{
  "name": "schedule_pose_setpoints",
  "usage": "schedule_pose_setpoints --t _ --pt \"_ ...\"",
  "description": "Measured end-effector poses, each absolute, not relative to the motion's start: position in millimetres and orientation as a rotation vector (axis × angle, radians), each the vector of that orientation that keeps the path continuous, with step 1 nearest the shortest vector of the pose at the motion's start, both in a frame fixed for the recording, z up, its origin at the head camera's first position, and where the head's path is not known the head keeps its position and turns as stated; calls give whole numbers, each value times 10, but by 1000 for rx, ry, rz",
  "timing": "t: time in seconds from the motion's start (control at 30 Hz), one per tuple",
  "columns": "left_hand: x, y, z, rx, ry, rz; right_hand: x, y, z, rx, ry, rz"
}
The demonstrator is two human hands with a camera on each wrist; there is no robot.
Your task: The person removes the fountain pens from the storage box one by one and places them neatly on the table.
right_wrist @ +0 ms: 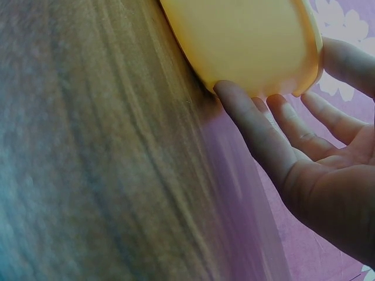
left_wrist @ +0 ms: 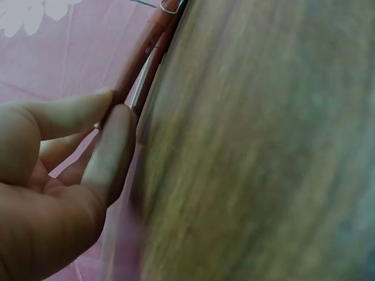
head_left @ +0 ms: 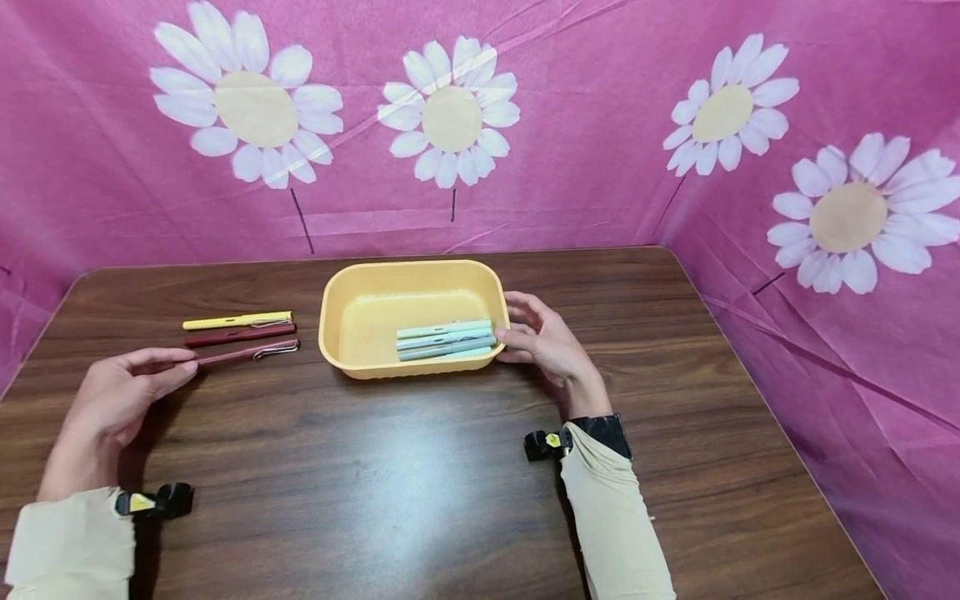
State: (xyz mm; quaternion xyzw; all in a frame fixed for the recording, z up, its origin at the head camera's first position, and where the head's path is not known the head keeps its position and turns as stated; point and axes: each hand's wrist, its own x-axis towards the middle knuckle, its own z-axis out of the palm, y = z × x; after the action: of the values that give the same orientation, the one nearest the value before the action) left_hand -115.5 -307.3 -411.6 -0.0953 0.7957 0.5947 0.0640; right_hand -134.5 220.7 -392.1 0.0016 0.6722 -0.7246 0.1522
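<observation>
My left hand [head_left: 135,387] pinches the near end of a dusty-red pen [head_left: 243,353] between thumb and fingers. Its wire clip points away to the right. Just beyond lie a dark red pen [head_left: 240,336] and a yellow pen [head_left: 236,321], side by side on the table. At the right end of a yellow plastic basket [head_left: 360,362], my right hand [head_left: 551,342] holds the rim, the thumb at the edge and the fingers against the outer wall. Several pale green and blue-grey pens [head_left: 444,340] lie inside, toward the basket's right end.
The dark wood table [head_left: 390,492] ends at the back and right beside a pink cloth [head_left: 585,167] printed with white daisies. A black wrist camera [head_left: 174,500] sits on the left wrist, another black camera [head_left: 538,446] on the right.
</observation>
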Motion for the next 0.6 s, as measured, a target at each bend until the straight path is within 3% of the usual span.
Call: schedule_pose_setpoints --t 0.13,0.6 --pt "-1175 -3052 -4111 -307 2641 1486 -1343 2198 -3915 7 1928 -2085" --pt "-1251 -3025 -4125 -431 2503 1774 -1339 2197 -3905 10 1922 -2090"
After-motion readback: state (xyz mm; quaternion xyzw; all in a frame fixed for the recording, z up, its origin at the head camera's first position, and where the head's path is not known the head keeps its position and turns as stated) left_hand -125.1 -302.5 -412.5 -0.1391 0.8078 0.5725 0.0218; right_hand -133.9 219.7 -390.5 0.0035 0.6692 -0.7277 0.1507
